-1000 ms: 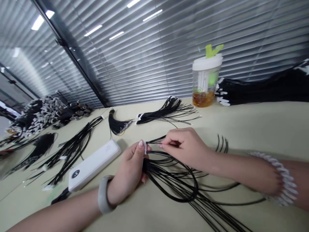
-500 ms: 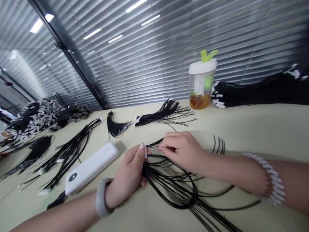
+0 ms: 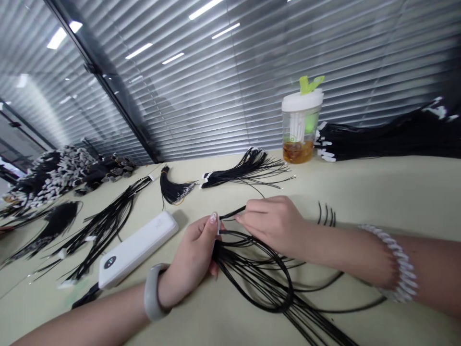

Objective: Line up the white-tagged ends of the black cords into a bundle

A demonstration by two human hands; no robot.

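Observation:
My left hand [image 3: 196,257] is closed on a white connector [image 3: 218,226], thumb on top, with a bundle of black wires [image 3: 266,283] coming out below it. Part of that bundle loops round and trails down to the right over the table. My right hand [image 3: 275,226] pinches black wires [image 3: 232,213] that run from the connector, a short way to its right. The fingertips hide where exactly those wires are gripped. Short wire ends [image 3: 326,215] show behind my right wrist.
A white power bank [image 3: 139,250] lies left of my left hand. Behind are wire bundles [image 3: 241,170] and a lidded cup [image 3: 301,127] of amber liquid. More black cables [image 3: 389,134] are piled at right, white-tipped ones [image 3: 57,178] at far left, by the window blinds.
My right hand has shifted slightly right, away from the connector, along the wires. My left hand keeps its hold in nearly the same place.

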